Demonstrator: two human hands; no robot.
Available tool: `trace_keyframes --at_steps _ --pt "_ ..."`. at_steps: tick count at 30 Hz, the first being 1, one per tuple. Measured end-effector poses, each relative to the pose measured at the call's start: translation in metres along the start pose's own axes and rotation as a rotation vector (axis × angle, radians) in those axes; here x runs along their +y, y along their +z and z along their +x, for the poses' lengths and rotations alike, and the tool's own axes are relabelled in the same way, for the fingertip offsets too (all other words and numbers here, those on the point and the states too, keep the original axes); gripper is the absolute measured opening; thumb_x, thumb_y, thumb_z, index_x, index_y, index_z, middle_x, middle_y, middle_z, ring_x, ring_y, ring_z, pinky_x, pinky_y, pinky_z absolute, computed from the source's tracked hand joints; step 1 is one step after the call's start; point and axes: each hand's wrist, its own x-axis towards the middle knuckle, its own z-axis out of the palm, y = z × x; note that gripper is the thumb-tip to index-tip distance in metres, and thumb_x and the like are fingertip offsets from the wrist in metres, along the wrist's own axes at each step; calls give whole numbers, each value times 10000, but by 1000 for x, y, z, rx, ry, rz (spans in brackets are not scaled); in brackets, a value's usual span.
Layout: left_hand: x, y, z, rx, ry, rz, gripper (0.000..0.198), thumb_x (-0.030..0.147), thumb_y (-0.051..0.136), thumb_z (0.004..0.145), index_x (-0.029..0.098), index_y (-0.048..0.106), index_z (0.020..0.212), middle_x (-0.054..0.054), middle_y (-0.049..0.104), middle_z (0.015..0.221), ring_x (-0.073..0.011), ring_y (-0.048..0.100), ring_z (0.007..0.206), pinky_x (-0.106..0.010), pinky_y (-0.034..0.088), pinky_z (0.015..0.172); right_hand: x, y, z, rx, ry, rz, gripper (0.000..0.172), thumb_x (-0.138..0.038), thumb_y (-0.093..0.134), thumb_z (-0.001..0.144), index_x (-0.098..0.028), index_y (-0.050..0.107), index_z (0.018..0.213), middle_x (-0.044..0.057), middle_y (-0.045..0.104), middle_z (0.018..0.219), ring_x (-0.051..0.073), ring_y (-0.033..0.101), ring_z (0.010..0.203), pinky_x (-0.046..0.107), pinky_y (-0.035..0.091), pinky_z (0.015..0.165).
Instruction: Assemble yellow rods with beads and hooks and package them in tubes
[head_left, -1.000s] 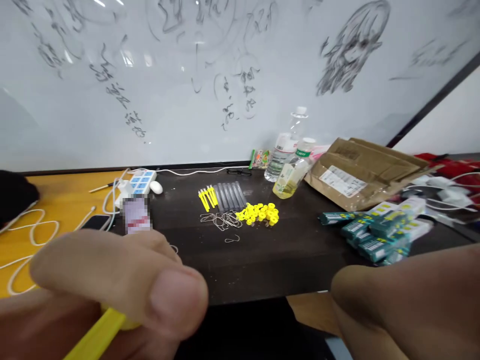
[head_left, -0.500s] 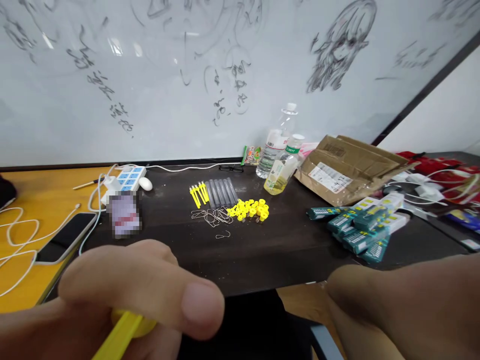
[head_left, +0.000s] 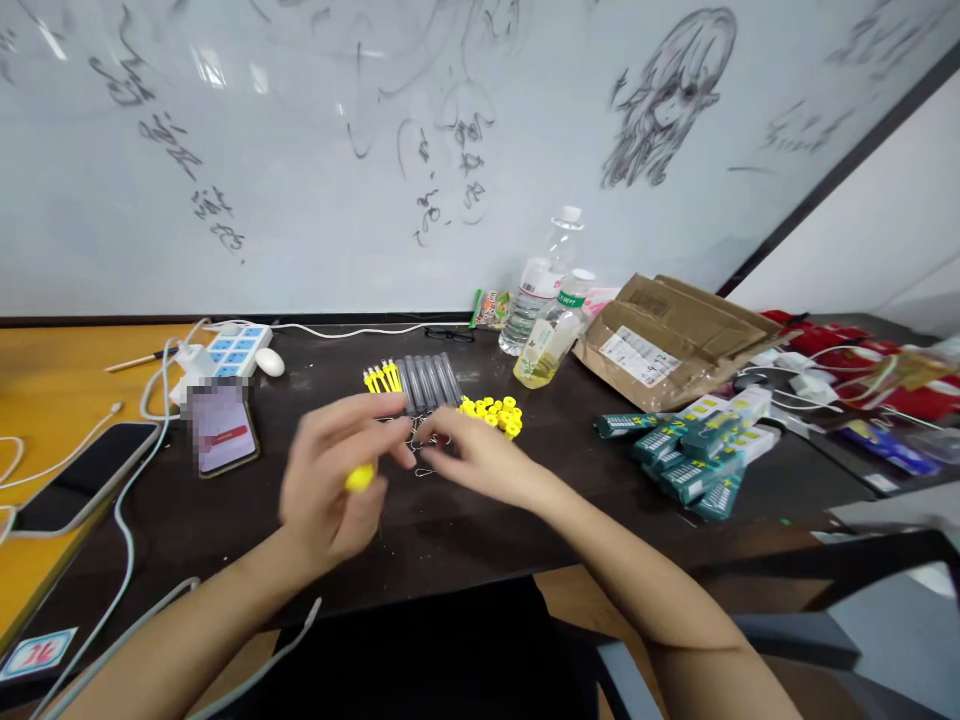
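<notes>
My left hand [head_left: 334,475] is curled above the dark table, closed around a small yellow plastic part [head_left: 361,477]; most of that part is hidden by the fingers. Just to its right, my right hand [head_left: 476,455] reaches down to a pile of thin bent wire hooks [head_left: 424,462]. Its thumb and forefinger are apart, with wire showing between them. Behind the hands lie yellow sticks with metal tips [head_left: 382,376] and a row of clear tubes [head_left: 429,380]. Small yellow ring-shaped caps [head_left: 495,412] are heaped beyond my right wrist.
Two bottles [head_left: 547,335] stand at the back beside a flattened cardboard package [head_left: 660,335]. Several green boxes [head_left: 694,455] are stacked on the right. To the left are a phone [head_left: 229,430], a power strip [head_left: 236,350] and a white cable [head_left: 124,520].
Both hands have moved away from the camera and down toward the table. My right hand now reaches the wire hooks; my left still holds the yellow part.
</notes>
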Motion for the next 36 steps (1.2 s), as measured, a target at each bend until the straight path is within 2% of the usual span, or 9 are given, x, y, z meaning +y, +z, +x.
trace_keyframes --at_steps 2,3,5,7,11,15,22,31,36 --pt "-45 28 1 -107 -25 34 312 254 420 935 247 554 1216 -73 561 1211 -158 632 900 -339 537 804 15 28 5 -269 33 -192 274 -195 585 816 -153 569 1086 99 589 1025 222 566 970 361 495 807" --pt "-64 38 -4 -185 -52 59 309 238 417 932 233 566 1203 -74 583 1173 -169 619 954 -341 522 845 21 41 7 -342 50 -283 320 -162 590 793 -138 554 1110 128 575 1071 243 556 1001 372 489 816" --pt "-92 50 -19 -326 -136 101 300 224 414 929 205 587 1174 -80 610 1121 -184 584 1041 -340 491 903 30 59 10 -424 80 -391 394 -77 534 785 -131 508 1174 155 556 1125 239 556 1017 350 486 809" --pt "-105 54 -33 -330 -301 96 292 246 397 937 180 608 1128 -84 623 1076 -188 583 1032 -346 485 907 33 67 13 -486 97 -434 413 -32 481 786 -124 487 1188 154 586 1072 224 588 949 325 486 773" --pt "-110 56 -43 -262 -515 36 326 336 383 942 185 631 1091 -72 638 1004 -185 608 918 -337 505 835 32 61 17 -563 125 -390 318 -41 471 780 -139 521 1077 106 632 917 209 623 819 296 474 701" --pt "-112 58 -43 -275 -589 4 339 371 392 934 193 641 1080 -68 638 995 -183 609 884 -326 493 821 28 56 13 -497 188 -383 256 -47 457 793 -159 544 1006 102 610 986 198 625 859 285 468 734" --pt "-116 60 -46 -367 -570 -6 318 338 387 943 181 622 1089 -70 627 1004 -188 583 972 -329 447 900 18 70 7 -484 242 -509 337 -22 385 826 -107 533 1117 148 628 990 247 630 896 325 483 733" --pt "-113 61 -46 -388 -569 -4 317 339 384 946 180 631 1064 -69 633 1006 -185 582 971 -332 446 900 22 57 11 -516 340 -393 163 -183 513 806 -133 596 937 120 674 934 238 655 843 296 456 695" --pt "-113 60 -46 -404 -558 -12 313 340 390 942 188 638 1056 -65 635 983 -189 586 954 -331 449 882 25 52 15 -562 385 -339 123 -157 515 796 -157 628 846 90 694 874 213 663 805 267 421 667"
